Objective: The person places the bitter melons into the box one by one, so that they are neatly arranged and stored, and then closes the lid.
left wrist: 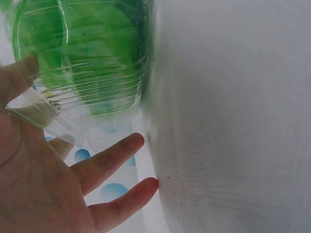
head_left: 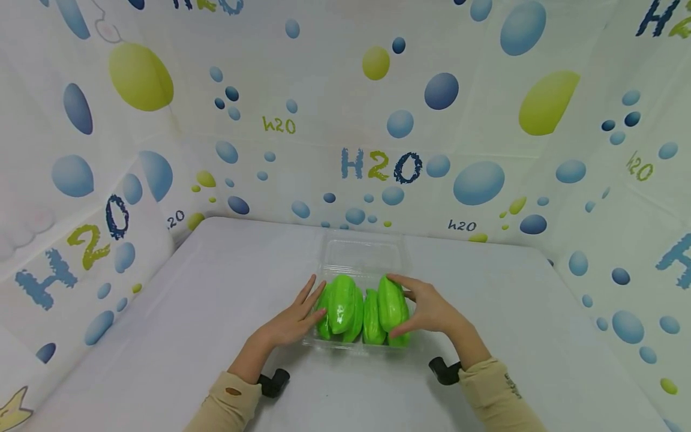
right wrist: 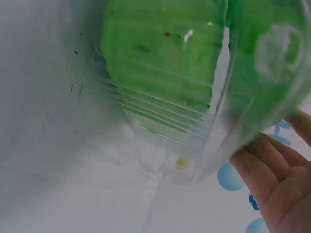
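Several bright green star fruits (head_left: 342, 305) lie in a clear plastic clamshell box (head_left: 345, 346), some stacked on others. Its lid (head_left: 363, 253) is folded back, away from the person. At the box's left side is my left hand (head_left: 291, 321), fingers straight and spread; the left wrist view shows its thumb (left wrist: 26, 70) at the rim. My right hand (head_left: 432, 307) holds a star fruit (head_left: 393, 305) between thumb and fingers, on top of the right end of the pile. In the right wrist view, the ribbed box wall (right wrist: 160, 109) partly covers the fruit, and the fingertips are hidden.
The box stands on a white-covered table (head_left: 216, 288). Behind and at both sides rises a white curtain (head_left: 324, 72) with blue and green spots and H2O lettering. Black wrist cameras (head_left: 276, 383) sit below each hand, by the beige sleeves (head_left: 229, 401).
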Tool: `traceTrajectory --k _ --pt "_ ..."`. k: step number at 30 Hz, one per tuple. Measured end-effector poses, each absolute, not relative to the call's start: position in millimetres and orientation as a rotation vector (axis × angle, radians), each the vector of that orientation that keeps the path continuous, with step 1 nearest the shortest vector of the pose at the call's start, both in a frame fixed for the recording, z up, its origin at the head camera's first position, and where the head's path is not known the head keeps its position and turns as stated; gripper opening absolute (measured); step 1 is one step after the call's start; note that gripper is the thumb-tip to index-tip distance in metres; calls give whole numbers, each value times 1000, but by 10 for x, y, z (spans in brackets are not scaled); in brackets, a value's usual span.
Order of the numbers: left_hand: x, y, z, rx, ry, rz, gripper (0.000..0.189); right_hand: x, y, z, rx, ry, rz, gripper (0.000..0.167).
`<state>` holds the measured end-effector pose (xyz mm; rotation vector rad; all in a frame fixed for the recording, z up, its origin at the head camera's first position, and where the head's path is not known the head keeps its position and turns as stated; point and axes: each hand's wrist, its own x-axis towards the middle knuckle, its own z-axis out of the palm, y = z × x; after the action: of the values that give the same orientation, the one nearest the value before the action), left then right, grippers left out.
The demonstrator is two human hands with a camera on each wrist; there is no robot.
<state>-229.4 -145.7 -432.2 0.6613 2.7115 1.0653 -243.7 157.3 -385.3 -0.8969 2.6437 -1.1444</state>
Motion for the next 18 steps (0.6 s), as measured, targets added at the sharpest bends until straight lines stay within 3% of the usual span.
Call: traceTrajectory --k 18 --pt "-2306 -1450 -4342 659 2724 1062 61 -2408 1481 -3910 -796 2754 -986 109"
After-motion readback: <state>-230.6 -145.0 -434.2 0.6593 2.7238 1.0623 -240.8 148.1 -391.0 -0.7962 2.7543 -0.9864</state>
